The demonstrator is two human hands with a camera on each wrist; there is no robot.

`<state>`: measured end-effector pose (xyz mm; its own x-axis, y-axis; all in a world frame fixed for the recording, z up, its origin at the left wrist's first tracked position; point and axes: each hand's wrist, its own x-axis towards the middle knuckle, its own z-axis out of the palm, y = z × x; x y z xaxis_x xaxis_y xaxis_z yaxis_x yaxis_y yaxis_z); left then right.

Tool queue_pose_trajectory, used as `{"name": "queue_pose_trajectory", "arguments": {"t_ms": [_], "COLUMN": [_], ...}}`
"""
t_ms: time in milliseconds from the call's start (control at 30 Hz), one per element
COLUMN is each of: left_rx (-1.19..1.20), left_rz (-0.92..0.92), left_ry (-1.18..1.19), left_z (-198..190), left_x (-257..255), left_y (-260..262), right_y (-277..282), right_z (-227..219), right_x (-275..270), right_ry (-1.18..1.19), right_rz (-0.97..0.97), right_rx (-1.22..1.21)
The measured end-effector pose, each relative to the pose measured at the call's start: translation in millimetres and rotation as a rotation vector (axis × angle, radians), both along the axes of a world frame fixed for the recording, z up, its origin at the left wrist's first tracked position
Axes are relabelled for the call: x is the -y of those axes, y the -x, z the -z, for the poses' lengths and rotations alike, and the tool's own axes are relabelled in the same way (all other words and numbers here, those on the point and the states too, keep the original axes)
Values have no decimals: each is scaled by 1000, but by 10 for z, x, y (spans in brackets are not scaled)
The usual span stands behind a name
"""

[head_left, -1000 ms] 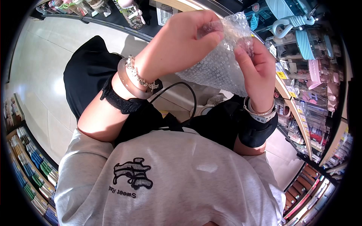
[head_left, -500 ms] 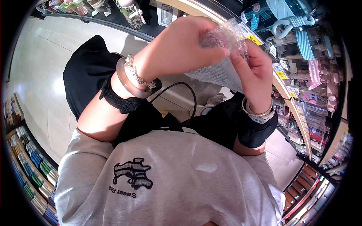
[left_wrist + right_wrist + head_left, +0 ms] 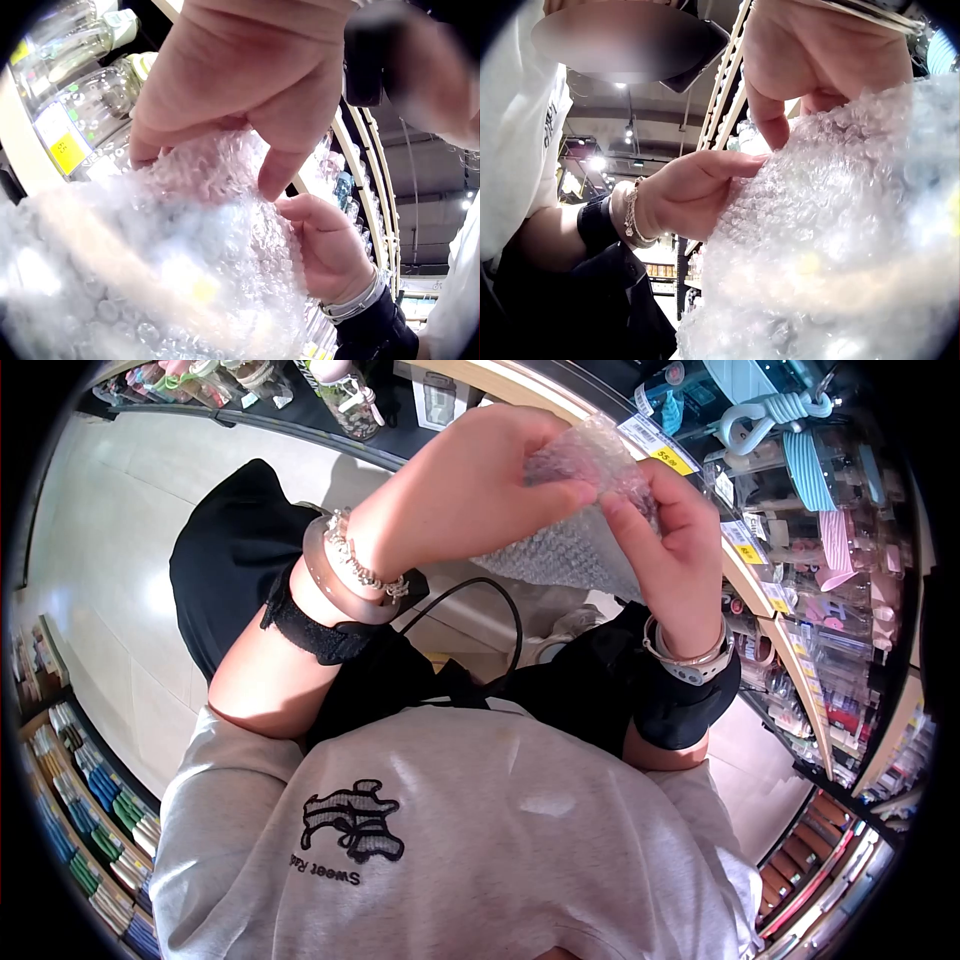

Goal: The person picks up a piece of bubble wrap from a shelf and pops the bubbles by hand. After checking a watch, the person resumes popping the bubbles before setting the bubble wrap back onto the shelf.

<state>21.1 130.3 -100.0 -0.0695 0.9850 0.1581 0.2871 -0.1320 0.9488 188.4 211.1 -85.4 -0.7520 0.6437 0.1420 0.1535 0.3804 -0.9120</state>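
A crinkled piece of clear bubble wrap (image 3: 560,555) hangs from both hands in front of the shelves. My left hand (image 3: 465,485) pinches its top edge, thumb on the near side and the other fingers behind the plastic. Close beside it, my right hand (image 3: 675,550) pinches the same edge between thumb and curled fingers. The two thumb tips nearly meet in the head view. From the left wrist, the bubble wrap (image 3: 247,255) spreads wide below the fingers. In the right wrist view it fills the lower right, with blurred light shapes showing through.
Shelves with yellow price labels (image 3: 668,458) run just behind the hands. Packaged goods with blue straps (image 3: 808,475) stand at the right, a decorated bottle (image 3: 350,405) at the back. A black cable (image 3: 515,615) loops below the wrists. Shelves of small goods (image 3: 95,800) line the left.
The bubble wrap's top has dropped and tilted, baring a price label behind it. My two hands have drawn closer together along the edge. Little differs over the last half second.
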Motion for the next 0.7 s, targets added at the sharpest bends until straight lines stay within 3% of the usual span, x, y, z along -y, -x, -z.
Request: {"name": "queue_pose_trajectory", "arguments": {"t_ms": [333,700], "left_rx": [-149,-98], "left_rz": [-40,-49], "left_ry": [90,232], "left_z": [-48,-88], "left_x": [-15,-113], "left_y": [-39,-95], "right_y": [-36,-80], "right_z": [39,58], "right_x": [10,-99], "right_ry": [100,82], "right_rz": [19,27], "right_rx": [34,-19]}}
